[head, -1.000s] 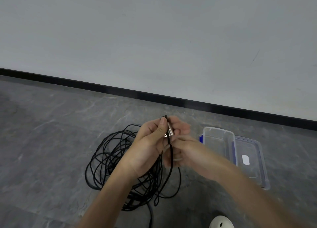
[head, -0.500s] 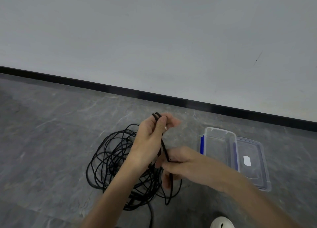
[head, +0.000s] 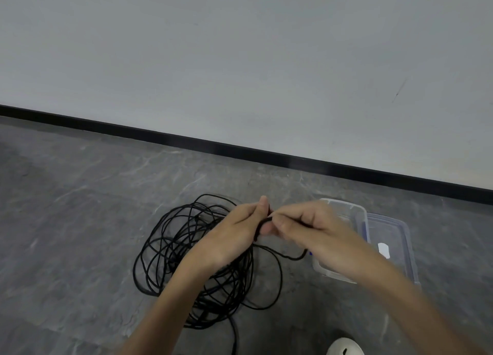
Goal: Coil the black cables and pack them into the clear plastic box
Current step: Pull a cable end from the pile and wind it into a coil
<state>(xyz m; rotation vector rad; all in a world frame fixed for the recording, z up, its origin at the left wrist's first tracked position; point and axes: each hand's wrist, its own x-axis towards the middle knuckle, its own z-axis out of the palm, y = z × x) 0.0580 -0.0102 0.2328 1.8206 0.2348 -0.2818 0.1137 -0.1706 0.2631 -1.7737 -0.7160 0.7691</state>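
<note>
Grey stone-look floor [head: 80, 221], pale wall [head: 240, 61] behind, black skirting [head: 186, 141] along the join. Black cables [head: 170, 248] lie as one loose tangled heap on the floor, mid-frame, well short of the skirting; none in the box yet. Clear box [head: 346, 204] sits open on the floor just R of the heap, lid [head: 397, 237] flat beside it on its R side, prob. parked close so a finished coil can drop straight in. Both hands are held above the heap, forearms entering from the bottom edge, backs of hands up, fingertips meeting. L hand [head: 234, 234]: fingers curled, thumb + fingers pinching a bit of cable; exact part hidden by the fingers. R hand [head: 314, 232]: fingers curled, pinching the cable right next to the L fingertips; a slack strand [head: 282, 254] loops out below the R palm and runs back twd the L hand. R hand hides part of the box. Judgement: a first loop is being formed, L as anchor, R feeding, so early stage. Risk: the heap snags when pulled. White shoe [head: 344, 348] tip at the bottom edge.
</note>
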